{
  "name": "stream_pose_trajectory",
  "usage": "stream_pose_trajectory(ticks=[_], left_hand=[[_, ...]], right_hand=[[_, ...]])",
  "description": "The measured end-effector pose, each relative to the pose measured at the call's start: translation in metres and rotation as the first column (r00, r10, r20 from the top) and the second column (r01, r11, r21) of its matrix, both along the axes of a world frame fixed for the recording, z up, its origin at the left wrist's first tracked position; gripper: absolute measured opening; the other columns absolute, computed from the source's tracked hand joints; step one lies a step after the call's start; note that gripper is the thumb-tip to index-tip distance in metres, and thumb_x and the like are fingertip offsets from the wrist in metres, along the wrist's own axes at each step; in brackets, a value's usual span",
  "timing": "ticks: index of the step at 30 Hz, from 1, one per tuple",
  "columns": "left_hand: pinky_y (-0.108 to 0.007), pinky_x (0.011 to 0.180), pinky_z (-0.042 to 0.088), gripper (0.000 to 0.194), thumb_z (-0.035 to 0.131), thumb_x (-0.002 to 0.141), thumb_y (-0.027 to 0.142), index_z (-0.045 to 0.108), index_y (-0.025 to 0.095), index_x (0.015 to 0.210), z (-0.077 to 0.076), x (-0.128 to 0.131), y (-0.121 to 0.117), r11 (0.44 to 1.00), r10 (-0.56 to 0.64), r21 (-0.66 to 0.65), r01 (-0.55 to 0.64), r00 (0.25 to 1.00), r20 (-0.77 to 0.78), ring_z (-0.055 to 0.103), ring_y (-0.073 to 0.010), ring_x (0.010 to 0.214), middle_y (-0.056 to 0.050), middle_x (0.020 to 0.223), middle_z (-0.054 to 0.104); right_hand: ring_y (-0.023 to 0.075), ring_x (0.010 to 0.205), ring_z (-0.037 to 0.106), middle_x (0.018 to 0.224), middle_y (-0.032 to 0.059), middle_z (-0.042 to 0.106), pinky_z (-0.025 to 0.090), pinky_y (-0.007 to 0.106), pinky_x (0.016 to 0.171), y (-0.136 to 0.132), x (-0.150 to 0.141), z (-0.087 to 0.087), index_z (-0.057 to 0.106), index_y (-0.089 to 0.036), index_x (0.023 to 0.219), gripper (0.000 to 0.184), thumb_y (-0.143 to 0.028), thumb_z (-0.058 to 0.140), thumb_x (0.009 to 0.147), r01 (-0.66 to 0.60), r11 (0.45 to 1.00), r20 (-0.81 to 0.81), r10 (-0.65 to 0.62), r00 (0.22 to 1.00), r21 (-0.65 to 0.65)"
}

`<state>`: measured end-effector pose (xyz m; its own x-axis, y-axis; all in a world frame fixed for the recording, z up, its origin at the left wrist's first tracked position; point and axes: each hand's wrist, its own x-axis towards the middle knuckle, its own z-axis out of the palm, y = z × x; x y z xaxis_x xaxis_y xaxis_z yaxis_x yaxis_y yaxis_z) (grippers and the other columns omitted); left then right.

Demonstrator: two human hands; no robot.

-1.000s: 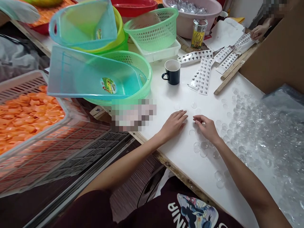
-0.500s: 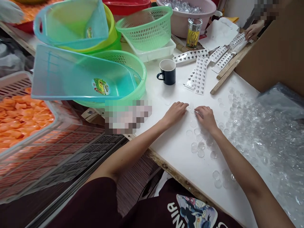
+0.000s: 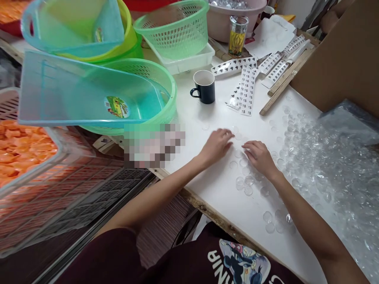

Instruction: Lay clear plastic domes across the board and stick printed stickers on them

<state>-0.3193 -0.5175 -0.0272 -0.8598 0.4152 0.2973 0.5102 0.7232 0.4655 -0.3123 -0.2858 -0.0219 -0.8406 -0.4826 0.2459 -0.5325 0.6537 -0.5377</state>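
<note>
My left hand (image 3: pixel 217 145) is over the white table (image 3: pixel 204 189), its fingers bent and its thumb apart from them. Facing it, my right hand (image 3: pixel 262 157) hovers low with fingers curved and a small gap to the thumb. I make out nothing held in either. Clear round plastic discs (image 3: pixel 248 181) lie scattered between and in front of the hands, some overlapping. Another small disc (image 3: pixel 235 130) rests just beyond the left fingertips. Along the right spreads a large heap of the same clear pieces (image 3: pixel 322 169), partly behind my right forearm.
A dark mug (image 3: pixel 204 87) stands beyond my hands, beside printed sticker strips (image 3: pixel 247 90) and a wooden strip (image 3: pixel 280 90). Green basins (image 3: pixel 174 92) and a tilted blue tray (image 3: pixel 65 90) crowd the left. A crate (image 3: pixel 63 154) holds orange pieces. Cardboard (image 3: pixel 340 59) borders the right.
Both hands have shifted slightly toward me, and the left thumb now shows apart from its fingers. The view has turned a little, and the co-worker's hand at the top right is gone from sight.
</note>
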Motion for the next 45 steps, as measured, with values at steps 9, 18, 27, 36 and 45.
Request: stream_pose_trajectory(ticks=[9,18,27,36,45], left_hand=[[-0.039,0.087,0.049,0.020,0.044,0.103,0.016,0.064,0.017,0.103,-0.008,0.072,-0.008,0.979,-0.172,-0.103,0.179,0.983,0.070,0.059,-0.0242,0.102,-0.011,0.112,0.068],[-0.038,0.084,0.050,0.019,0.043,0.104,0.020,0.061,0.017,0.099,-0.004,0.078,-0.011,0.983,-0.160,-0.086,0.164,0.986,0.051,0.062,-0.0240,0.096,-0.010,0.108,0.071],[-0.036,0.079,0.054,0.017,0.049,0.099,0.025,0.063,0.019,0.105,-0.002,0.089,-0.025,0.977,0.175,0.098,-0.192,0.971,0.161,0.065,-0.0219,0.085,-0.006,0.089,0.069],[-0.046,0.103,0.046,0.028,0.046,0.103,0.021,0.059,0.018,0.127,-0.004,0.089,0.001,0.975,-0.195,-0.104,0.198,0.980,0.039,0.055,-0.0276,0.129,-0.011,0.135,0.065],[-0.039,0.088,0.042,0.023,0.041,0.106,0.020,0.064,0.018,0.105,-0.002,0.093,-0.008,0.981,-0.128,-0.148,0.126,0.992,-0.004,0.062,-0.0234,0.105,-0.008,0.117,0.073]], right_hand=[[0.0261,0.099,0.061,0.108,0.0082,0.070,0.045,0.043,0.087,0.010,0.040,-0.002,0.069,-0.025,0.105,0.015,-0.023,0.057,0.096,-0.091,0.987,0.045,0.085,0.995,0.135],[0.0247,0.100,0.062,0.113,0.0084,0.071,0.040,0.040,0.086,-0.009,0.050,-0.004,0.065,-0.022,0.093,0.001,-0.022,0.064,0.093,-0.071,0.986,-0.013,0.074,0.997,0.154],[0.0178,0.081,0.064,0.087,-0.0012,0.072,0.037,0.038,0.088,-0.014,0.066,0.004,0.062,-0.023,0.087,0.007,-0.023,0.059,0.094,0.032,0.998,0.298,-0.012,0.955,-0.061],[0.0280,0.112,0.060,0.125,0.0106,0.068,0.037,0.043,0.093,0.002,0.040,-0.005,0.064,-0.021,0.118,0.025,-0.023,0.053,0.095,0.237,0.968,-0.050,-0.234,0.971,0.087],[0.0229,0.089,0.065,0.100,0.0074,0.073,0.037,0.042,0.092,-0.002,0.028,-0.010,0.060,-0.019,0.123,0.027,-0.025,0.047,0.100,0.249,0.967,0.002,-0.249,0.968,0.056]])
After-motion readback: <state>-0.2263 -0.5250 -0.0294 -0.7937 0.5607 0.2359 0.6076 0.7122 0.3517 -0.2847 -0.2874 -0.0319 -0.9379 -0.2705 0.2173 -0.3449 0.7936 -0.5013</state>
